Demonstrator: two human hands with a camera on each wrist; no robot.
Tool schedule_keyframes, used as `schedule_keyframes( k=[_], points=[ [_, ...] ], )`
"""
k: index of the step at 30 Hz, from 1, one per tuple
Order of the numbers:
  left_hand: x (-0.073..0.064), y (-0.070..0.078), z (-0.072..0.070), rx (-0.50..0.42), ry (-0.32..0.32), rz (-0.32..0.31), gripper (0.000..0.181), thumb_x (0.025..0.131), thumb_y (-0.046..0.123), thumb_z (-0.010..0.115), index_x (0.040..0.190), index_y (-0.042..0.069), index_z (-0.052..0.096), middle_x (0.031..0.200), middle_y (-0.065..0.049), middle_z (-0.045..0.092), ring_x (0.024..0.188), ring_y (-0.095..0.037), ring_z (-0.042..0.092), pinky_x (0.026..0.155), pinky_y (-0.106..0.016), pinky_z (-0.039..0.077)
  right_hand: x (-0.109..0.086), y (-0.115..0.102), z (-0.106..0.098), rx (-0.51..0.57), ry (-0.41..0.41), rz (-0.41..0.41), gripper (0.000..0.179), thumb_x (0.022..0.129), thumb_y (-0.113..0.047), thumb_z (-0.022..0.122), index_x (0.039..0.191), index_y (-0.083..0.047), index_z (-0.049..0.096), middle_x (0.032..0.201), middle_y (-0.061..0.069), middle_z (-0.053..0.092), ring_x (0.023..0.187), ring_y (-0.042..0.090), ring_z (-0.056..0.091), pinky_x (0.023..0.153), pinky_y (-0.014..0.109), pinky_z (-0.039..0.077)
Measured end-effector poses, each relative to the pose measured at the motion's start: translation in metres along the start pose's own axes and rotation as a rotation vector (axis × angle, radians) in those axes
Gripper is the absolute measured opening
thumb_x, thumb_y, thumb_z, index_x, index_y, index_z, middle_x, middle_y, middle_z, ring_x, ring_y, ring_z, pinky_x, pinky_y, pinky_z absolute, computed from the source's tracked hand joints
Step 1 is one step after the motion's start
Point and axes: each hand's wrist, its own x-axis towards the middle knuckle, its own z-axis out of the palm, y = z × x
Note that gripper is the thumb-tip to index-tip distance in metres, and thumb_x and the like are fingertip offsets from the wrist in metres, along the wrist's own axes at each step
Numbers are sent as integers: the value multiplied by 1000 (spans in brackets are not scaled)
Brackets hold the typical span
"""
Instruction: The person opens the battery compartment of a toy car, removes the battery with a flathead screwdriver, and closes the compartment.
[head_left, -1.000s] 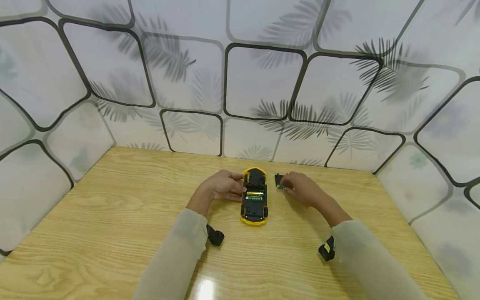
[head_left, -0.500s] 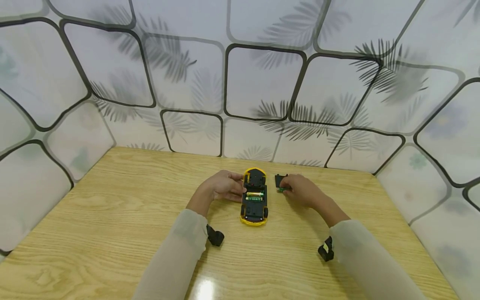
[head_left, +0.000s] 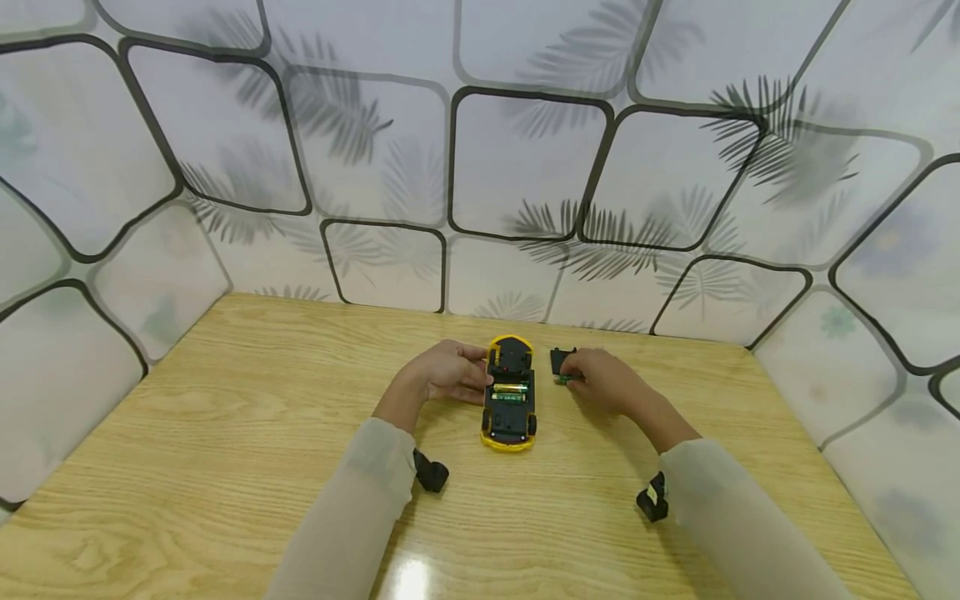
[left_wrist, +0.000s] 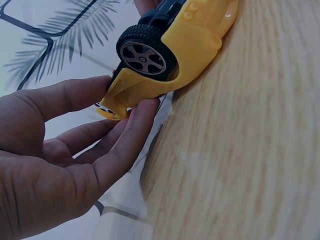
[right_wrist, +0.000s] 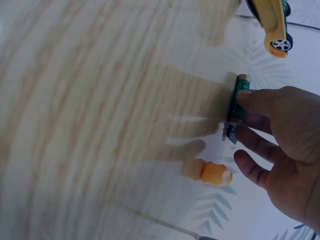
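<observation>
A yellow toy car (head_left: 508, 393) lies upside down on the table, its black underside up. Two green-and-gold batteries (head_left: 510, 392) sit side by side in its uncovered battery compartment. My left hand (head_left: 453, 373) holds the car from the left; in the left wrist view the thumb is on the underside's edge and the fingers are against the yellow body (left_wrist: 195, 50). To the right of the car, my right hand (head_left: 603, 379) holds a loose green battery (right_wrist: 241, 97) between thumb and fingers, low at the tabletop. A black battery cover (head_left: 557, 360) lies just beyond it, partly hidden by the hand.
In the right wrist view, a small orange ridged object (right_wrist: 216, 173) lies beside the right fingers. A patterned wall covering (head_left: 525, 167) rises along the back and sides of the wooden table (head_left: 225, 433).
My right hand has shifted slightly toward me with the battery, then stayed put. The left hand and the car have not moved.
</observation>
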Motion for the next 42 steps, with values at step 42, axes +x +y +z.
schedule_keyframes(
  k=[42],
  points=[
    [0,0,1,-4,14,-14,73,94,-6,67,158,0,34,143,-22,51,120,-35,64,91,-44,61,6,-67,-5,26,143,-159,16,100,-14,68,113,-6,74,105,5,71,95,22,65,83,43,57]
  ],
)
